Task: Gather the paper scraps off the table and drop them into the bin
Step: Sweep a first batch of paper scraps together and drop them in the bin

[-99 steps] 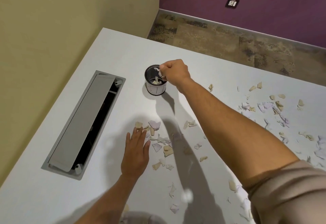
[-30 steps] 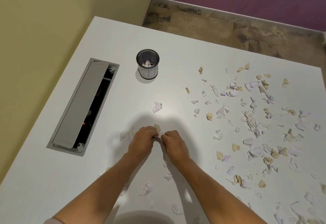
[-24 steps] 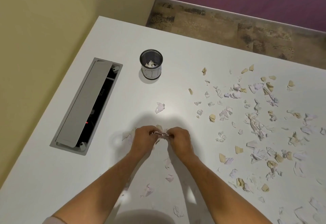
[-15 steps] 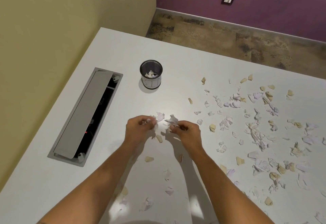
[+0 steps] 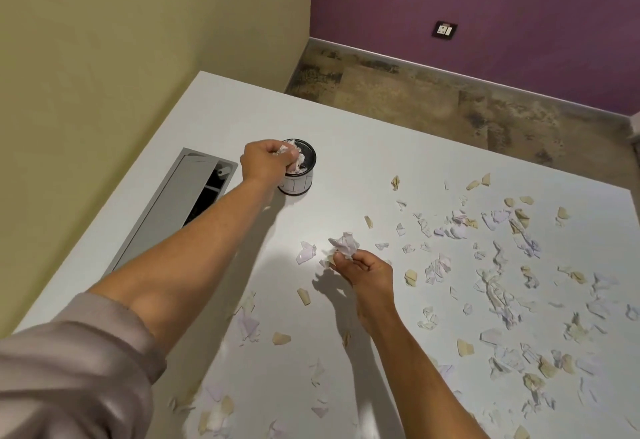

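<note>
Scraps (image 5: 491,286): crumpled, torn; round bin (image 5: 300,175) w/ L hand (image 5: 265,163) above.

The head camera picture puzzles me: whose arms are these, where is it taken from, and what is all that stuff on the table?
No machine here: a person wears one camera on the head, looking down at their own bare arms. The left hand is closed on a bunch of paper scraps over the small black bin, which stands on the white table. The right hand pinches a crumpled wad above the table. Many more torn scraps lie scattered, mostly on the right. The grey hatch on the left is a cable box set into the table.
</note>
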Demonstrator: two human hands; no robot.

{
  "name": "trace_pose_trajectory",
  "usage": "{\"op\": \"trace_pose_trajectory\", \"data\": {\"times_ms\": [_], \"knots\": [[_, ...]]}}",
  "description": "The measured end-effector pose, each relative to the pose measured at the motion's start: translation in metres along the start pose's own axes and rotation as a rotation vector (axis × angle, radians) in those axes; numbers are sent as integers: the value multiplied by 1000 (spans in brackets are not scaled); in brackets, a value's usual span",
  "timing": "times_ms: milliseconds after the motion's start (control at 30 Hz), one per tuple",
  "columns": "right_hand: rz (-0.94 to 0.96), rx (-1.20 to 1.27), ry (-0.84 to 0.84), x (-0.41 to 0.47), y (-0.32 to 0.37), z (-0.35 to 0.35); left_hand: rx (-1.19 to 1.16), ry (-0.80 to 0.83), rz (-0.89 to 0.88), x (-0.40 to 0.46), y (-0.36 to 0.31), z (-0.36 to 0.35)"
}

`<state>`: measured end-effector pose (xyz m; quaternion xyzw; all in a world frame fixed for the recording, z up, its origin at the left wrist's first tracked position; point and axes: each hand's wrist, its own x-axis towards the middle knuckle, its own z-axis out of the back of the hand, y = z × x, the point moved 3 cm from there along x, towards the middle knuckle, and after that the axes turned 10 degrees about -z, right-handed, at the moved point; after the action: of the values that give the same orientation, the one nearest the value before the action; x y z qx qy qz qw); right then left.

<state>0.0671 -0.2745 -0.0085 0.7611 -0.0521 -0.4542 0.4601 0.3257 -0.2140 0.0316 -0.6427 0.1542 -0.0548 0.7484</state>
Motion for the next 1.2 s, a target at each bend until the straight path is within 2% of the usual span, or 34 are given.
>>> {"op": "trace_pose_trajectory", "data": {"times_ms": [267,500,600,767,933,1033,1200], "knots": [[41,-70,1,1,7,7,99,41,35,13,-6,-4],[50,-88,-35,8,20,1,10,9,-57,-30,-1,18],[46,-80,-45,11,26,-5,174,-23,-94,-76,32,34],[124,-203,-71,18,49,-20,500,60,-275,-149,96,59],[207,-390,-188,40,81,-40,900,334,-352,-204,159,55],[264,-509,-204,55,102,-52,1024,398,-378,-209,173,51],[396,-753,-241,75,140,-73,1130,410,-413,-209,177,48]]}}
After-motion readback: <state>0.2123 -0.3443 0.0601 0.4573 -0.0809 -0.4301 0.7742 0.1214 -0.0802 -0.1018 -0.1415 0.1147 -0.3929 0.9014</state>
